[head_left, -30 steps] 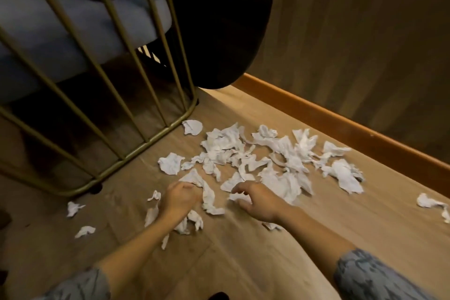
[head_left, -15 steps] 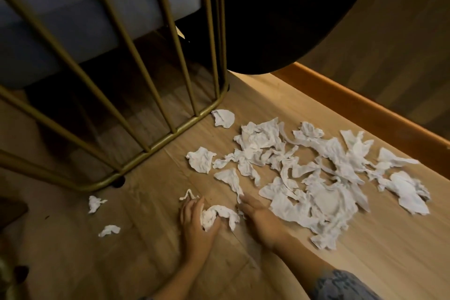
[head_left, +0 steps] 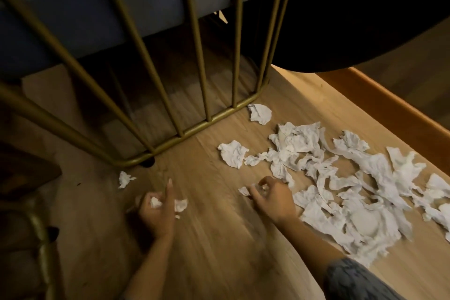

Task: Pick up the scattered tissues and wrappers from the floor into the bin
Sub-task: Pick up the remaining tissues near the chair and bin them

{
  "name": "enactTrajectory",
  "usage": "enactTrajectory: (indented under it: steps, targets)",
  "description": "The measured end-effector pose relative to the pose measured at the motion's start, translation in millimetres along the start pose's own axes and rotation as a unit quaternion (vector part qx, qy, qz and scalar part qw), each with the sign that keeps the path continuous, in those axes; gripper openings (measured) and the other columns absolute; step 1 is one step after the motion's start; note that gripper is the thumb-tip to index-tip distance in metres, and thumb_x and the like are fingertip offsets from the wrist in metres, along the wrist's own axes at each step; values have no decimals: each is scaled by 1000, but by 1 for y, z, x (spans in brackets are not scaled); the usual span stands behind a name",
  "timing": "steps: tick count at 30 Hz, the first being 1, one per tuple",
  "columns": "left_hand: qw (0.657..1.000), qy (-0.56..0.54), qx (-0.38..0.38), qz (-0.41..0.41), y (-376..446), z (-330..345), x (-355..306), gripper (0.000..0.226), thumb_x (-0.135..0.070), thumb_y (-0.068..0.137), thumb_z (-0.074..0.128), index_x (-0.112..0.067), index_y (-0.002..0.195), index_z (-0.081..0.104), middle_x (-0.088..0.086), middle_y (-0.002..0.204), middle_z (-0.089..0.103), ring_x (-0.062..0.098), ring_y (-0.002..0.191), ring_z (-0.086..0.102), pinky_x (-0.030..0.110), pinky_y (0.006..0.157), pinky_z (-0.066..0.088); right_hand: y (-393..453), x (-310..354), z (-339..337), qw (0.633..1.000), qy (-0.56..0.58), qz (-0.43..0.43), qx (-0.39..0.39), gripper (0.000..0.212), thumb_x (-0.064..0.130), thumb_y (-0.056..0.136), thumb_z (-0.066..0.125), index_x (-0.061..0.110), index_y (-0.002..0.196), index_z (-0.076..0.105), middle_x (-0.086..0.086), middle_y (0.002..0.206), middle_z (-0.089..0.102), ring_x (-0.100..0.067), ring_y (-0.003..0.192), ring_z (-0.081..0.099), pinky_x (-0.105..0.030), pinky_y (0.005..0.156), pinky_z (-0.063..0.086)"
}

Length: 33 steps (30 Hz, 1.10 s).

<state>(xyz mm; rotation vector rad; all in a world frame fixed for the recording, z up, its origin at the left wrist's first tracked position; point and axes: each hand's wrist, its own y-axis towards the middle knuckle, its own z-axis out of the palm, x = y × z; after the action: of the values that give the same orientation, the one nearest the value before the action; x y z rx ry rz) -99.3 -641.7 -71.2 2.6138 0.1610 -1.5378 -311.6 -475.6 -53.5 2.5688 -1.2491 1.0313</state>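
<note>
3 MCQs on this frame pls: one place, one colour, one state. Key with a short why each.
1. Where does the big heap of torn white tissue lie?
A. right of the right hand
B. under the grey seat
C. left of the left hand

2. What colour is the curved metal chair frame?
A. chrome
B. gold
C. red

3. What is the left hand doing?
A. lying flat and empty
B. gripping a chair bar
C. holding small white tissue scraps

Key: 1 A, the heap spreads right of the right hand; 2 B, the bars look brass-gold; 3 C, curled fingers hold white scraps.
</note>
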Motion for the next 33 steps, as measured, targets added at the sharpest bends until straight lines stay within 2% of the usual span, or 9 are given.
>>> enactTrajectory:
  steps: [6, 10, 13, 15, 18, 22, 25, 27, 33]
  targets:
    - [983, 164, 71, 43, 35, -33, 37, 36, -37, 62, 87, -9, 67, 66, 6, 126, 52, 25, 112, 54, 43, 95, 46, 30, 22, 15, 995, 18, 86, 42, 19, 20, 80, 71, 19, 69, 55, -7, 80, 62, -18, 69, 59, -28, 56, 44]
    - [977, 143, 105, 122, 14, -30, 49, 17, -8, 75, 79, -7, 64, 66, 3, 105, 64, 26, 97, 63, 33, 82, 51, 58, 57, 13, 994, 101, 39, -13, 11, 6, 84, 59, 8, 75, 53, -4, 69, 55, -22, 67, 55, -30, 55, 37]
    - [990, 85, 71, 83, 25, -21, 39, 9, 7, 79, 68, -1, 77, 67, 12, 98, 65, 28, 90, 63, 14, 75, 45, 76, 79, 8, 998, 61, -26, -5, 25, -2, 81, 56, 10, 104, 56, -5, 101, 55, -23, 88, 53, -31, 68, 39]
    - [995, 54, 14, 84, 45, -13, 29, 7, 7, 80, 64, 1, 83, 65, 17, 110, 61, 25, 101, 59, 19, 86, 43, 89, 82, 8, 996, -50, -65, 37, 41, 8, 88, 57, 16, 128, 51, -7, 131, 47, -29, 117, 44, -35, 93, 38]
    - [998, 26, -29, 44, 78, -4, 15, 26, 4, 80, 64, 3, 106, 62, 20, 137, 46, 4, 116, 50, 27, 99, 38, 95, 68, 13, 963, -198, -101, 153, 53, 33, 99, 45, 26, 149, 28, -4, 160, 14, -33, 145, 12, -52, 115, 13]
    - [992, 105, 28, 69, 79, 0, 23, 33, -23, 80, 75, -1, 101, 63, 17, 127, 54, 37, 117, 51, 49, 97, 42, 63, 37, 30, 939, -238, -173, 178, 54, 33, 100, 41, 22, 151, 24, -8, 162, 4, -33, 147, -4, -54, 116, -6]
    - [976, 159, 103, 111, 48, 4, 25, 55, -29, 60, 88, -8, 103, 62, 10, 126, 54, 31, 113, 49, 46, 94, 42, 24, 14, 38, 957, -147, -218, 125, 45, 29, 101, 41, 13, 143, 40, -13, 155, 26, -32, 143, 18, -39, 118, 3]
    - [960, 188, 156, 141, 23, 9, 21, 70, -39, 52, 91, -12, 108, 60, 7, 123, 54, 27, 113, 48, 44, 93, 43, 0, 0, 40, 959, -86, -252, 97, 29, 23, 100, 42, 12, 126, 53, -11, 137, 43, -25, 127, 37, -38, 114, 28]
    - [952, 124, 227, 165, -25, 31, 2, 33, -7, 77, 76, -16, 108, 64, 7, 105, 64, 26, 94, 62, 33, 77, 51, -26, -14, 15, 973, 30, -228, -7, 26, 9, 89, 52, 18, 114, 53, -2, 115, 47, -5, 101, 40, -14, 89, 33]
